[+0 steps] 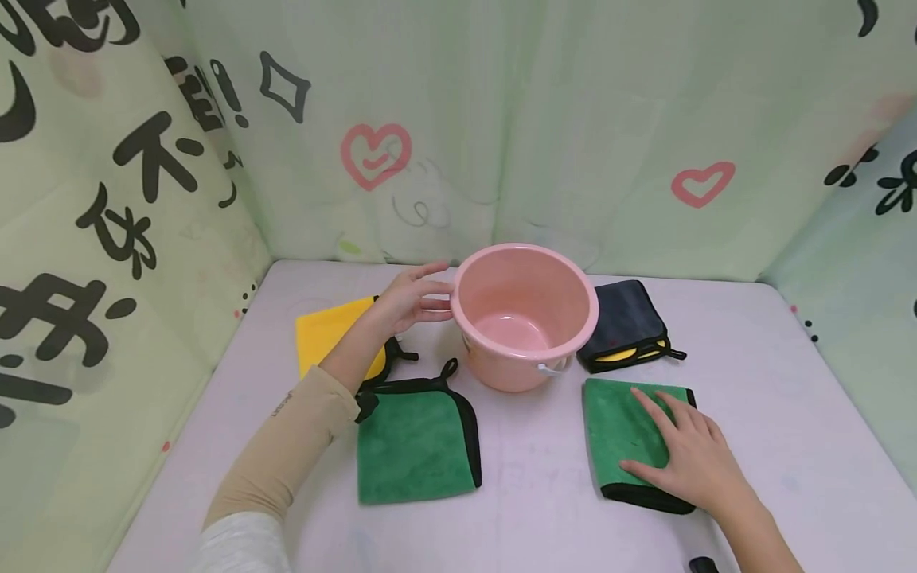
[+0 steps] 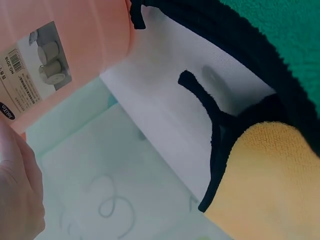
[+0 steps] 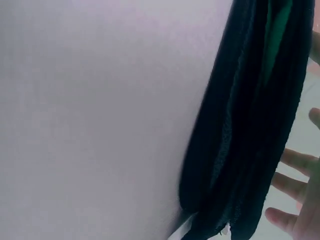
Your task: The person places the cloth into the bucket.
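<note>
A pink bucket [image 1: 501,372] stands upright near the back of the table. My left hand [image 1: 414,304] is at its left side with fingers extended, the tips right at the wall just below the rim. In the left wrist view, part of this hand shows beside the bucket's printed label [image 2: 35,70]. My right hand [image 1: 691,458] lies over a folded green cloth [image 1: 609,422] with black edging, its fingers spread and thumb apart. The right wrist view shows that cloth's dark layered edge [image 3: 235,130] from the side, with fingertips beyond it.
Left of the bucket, a yellow cloth [image 1: 322,338] lies partly under my left forearm. A second green cloth [image 1: 415,454] with a black loop lies in front of it. A dark folded cloth [image 1: 622,318] is behind the right green one. Printed curtains [image 1: 587,119] enclose the table [image 1: 530,493].
</note>
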Demonstrator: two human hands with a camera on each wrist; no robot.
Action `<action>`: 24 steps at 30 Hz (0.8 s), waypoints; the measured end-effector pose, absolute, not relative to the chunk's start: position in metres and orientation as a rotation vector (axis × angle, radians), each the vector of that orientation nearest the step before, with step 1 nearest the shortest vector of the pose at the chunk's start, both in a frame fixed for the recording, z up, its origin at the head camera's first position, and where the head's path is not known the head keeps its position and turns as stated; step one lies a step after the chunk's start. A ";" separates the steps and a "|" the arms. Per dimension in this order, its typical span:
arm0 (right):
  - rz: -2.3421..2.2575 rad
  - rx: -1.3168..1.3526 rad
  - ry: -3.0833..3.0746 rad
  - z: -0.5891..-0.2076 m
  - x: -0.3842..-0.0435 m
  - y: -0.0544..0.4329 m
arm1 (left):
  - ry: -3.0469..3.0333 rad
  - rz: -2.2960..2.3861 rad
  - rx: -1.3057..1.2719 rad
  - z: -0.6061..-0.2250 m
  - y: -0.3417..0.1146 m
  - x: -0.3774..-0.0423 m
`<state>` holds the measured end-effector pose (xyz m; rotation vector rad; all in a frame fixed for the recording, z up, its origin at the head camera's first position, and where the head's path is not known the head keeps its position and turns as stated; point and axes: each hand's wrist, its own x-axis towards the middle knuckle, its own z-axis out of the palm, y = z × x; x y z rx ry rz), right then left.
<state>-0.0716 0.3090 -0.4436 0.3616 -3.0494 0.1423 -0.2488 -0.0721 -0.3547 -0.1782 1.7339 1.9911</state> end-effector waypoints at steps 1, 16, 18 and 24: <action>0.154 0.365 -3.065 -0.444 -0.071 0.309 | 1.748 1.981 -0.181 -0.355 -0.072 -0.249; 0.181 0.487 -3.174 -0.451 -0.064 0.307 | 1.793 1.937 -0.152 -0.361 -0.070 -0.251; 0.187 0.496 -3.164 -0.451 -0.064 0.306 | 1.794 1.939 -0.141 -0.361 -0.071 -0.250; 0.190 0.491 -3.119 -0.453 -0.067 0.303 | 1.794 1.937 -0.124 -0.360 -0.071 -0.251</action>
